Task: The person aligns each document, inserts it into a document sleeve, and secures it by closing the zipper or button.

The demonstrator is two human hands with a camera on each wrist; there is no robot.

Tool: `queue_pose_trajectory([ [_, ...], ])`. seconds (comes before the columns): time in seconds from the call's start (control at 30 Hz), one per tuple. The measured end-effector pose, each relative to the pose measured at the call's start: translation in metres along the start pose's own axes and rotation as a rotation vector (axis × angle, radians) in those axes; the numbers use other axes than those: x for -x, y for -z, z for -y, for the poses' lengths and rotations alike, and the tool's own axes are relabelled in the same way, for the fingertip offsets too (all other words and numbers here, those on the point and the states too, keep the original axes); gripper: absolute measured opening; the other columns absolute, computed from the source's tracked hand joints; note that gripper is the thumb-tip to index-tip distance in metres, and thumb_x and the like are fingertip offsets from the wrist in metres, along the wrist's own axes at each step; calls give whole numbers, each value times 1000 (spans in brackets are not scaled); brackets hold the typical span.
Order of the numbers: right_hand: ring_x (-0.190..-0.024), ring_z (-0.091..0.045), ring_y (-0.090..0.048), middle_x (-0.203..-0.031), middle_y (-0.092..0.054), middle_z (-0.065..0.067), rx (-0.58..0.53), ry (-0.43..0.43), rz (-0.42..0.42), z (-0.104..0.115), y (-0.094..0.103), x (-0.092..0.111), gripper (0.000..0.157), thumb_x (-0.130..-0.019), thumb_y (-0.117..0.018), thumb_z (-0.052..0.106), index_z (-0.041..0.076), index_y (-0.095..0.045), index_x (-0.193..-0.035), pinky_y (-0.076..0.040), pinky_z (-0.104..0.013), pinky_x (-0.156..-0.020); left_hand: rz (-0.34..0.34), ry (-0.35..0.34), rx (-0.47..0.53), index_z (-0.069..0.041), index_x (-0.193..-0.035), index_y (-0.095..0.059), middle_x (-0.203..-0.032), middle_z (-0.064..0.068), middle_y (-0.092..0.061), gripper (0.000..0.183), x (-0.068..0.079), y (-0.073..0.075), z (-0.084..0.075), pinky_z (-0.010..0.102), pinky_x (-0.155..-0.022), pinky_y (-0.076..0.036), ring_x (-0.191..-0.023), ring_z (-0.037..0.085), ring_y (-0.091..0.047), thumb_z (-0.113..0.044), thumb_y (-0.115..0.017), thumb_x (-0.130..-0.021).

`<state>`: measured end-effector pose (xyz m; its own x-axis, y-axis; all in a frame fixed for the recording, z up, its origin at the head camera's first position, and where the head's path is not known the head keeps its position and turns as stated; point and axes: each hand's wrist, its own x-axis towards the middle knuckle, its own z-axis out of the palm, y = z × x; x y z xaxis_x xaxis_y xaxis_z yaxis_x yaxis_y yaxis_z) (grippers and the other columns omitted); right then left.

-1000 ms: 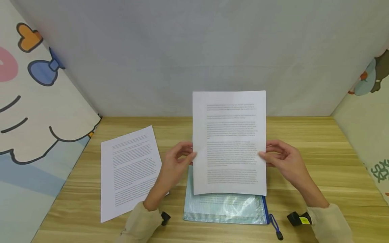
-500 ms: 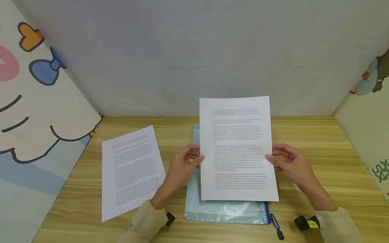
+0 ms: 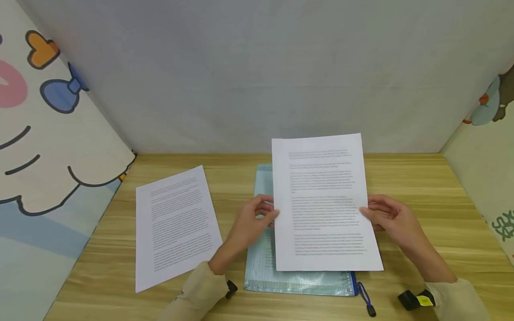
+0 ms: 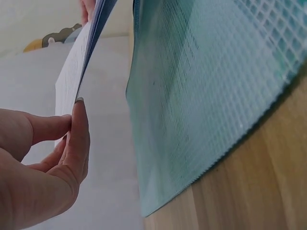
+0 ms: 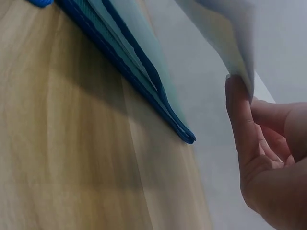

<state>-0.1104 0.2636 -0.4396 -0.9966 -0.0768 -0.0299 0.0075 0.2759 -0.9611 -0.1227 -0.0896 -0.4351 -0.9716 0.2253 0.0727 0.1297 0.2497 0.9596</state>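
Observation:
Printed paper (image 3: 323, 205) is held up over a teal mesh zipper pouch (image 3: 297, 283). My left hand (image 3: 250, 220) pinches its left edge between thumb and fingers, and my right hand (image 3: 395, 220) pinches the right edge. In the left wrist view the paper (image 4: 74, 72) is seen nearly edge-on, raised off the pouch (image 4: 192, 105). The right wrist view shows the pouch's blue zipper side (image 5: 129, 76) parted, with a gap along it, and the paper (image 5: 225, 33) between my right thumb and fingers. Much of the pouch is hidden behind the paper in the head view.
Another printed sheet (image 3: 176, 227) lies on the wooden table (image 3: 100, 276) to the left. A blue cord zipper pull (image 3: 367, 303) sticks out at the pouch's lower right corner. A grey wall (image 3: 257, 80) stands behind the table, with cartoon-printed panels on both sides.
Both hands have carried the paper down and to the right over the pouch. Its lower edge has come nearer, and more of the pouch's left side shows.

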Motion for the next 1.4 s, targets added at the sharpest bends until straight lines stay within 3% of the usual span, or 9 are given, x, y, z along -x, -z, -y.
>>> queue_pose_trajectory([
  [0.4,-83,-4,-72,-99,-73,19,-32,-49,-41,-10,13,6,23,-97,-73,14,26,-70,-116,-59,-25,-65,81,-4,18,8,-123,-61,-98,18,-68,28,-3,-12,3,44,-68,-62,-82,27,-71,-1,-68,-97],
  [0.63,-83,-2,-70,-100,-71,22,-3,-82,-61,-16,24,11,24,-97,-73,17,31,-71,-117,-58,-23,-66,112,-2,37,9,-123,-60,-97,18,-68,28,-6,-21,1,43,-68,-63,-82,32,-71,0,-68,-97],
  [0.93,-84,1,-69,-99,-72,24,-43,-130,-80,-22,35,13,29,-97,-73,15,39,-70,-112,-58,-21,-66,148,16,73,9,-123,-60,-98,20,-68,28,-9,-30,-3,46,-69,-63,-81,36,-71,-1,-68,-97],
  [1.2,-84,0,-69,-100,-71,26,-18,-140,-86,-27,47,18,25,-98,-73,19,39,-70,-113,-58,-22,-66,167,29,34,7,-122,-62,-97,19,-71,27,-13,-39,-7,44,-68,-63,-80,35,-72,-2,-68,-97],
  [1.4,-85,0,-69,-101,-73,23,-101,-144,-85,-34,58,20,27,-97,-73,14,36,-73,-112,-57,-21,-66,184,17,-8,3,-121,-64,-96,15,-71,24,-14,-44,-10,40,-66,-62,-78,33,-71,-3,-68,-98],
])
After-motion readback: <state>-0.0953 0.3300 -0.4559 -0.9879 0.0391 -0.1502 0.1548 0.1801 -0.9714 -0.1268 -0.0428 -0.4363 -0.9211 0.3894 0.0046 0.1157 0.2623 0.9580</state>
